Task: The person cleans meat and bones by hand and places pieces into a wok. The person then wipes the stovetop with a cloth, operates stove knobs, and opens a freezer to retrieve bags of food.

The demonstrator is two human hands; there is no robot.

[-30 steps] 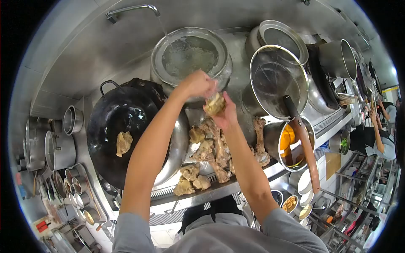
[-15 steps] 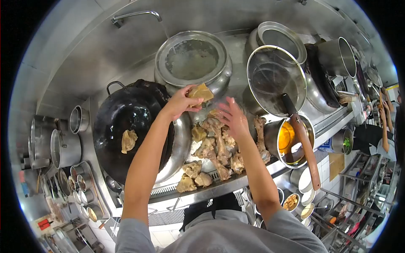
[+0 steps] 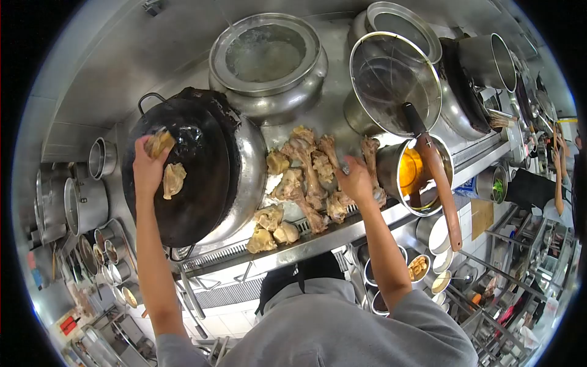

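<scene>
Black wok (image 3: pixel 202 202) bears one meat piece (image 3: pixel 174 181); left hand (image 3: pixel 148 168) clamped on second piece (image 3: pixel 160 145), over wok or touching, cannot tell. Right hand (image 3: pixel 358 178) at bones (image 3: pixel 310 180), grip unclear. Seemingly early: bones, loose chunks (image 3: pixel 269 217) lie outside wok, on counter (image 3: pixel 339 79).

Commercial-looking kitchen; broad black wok (image 3: pixel 205 189), wide-bellied steel pot (image 3: pixel 278 104) and meaty bones (image 3: pixel 302 171) along a metal counter (image 3: pixel 333 92); long-handled strainer (image 3: pixel 391 85); metal racks (image 3: pixel 506 258) and second person (image 3: pixel 531 186) at right.
</scene>
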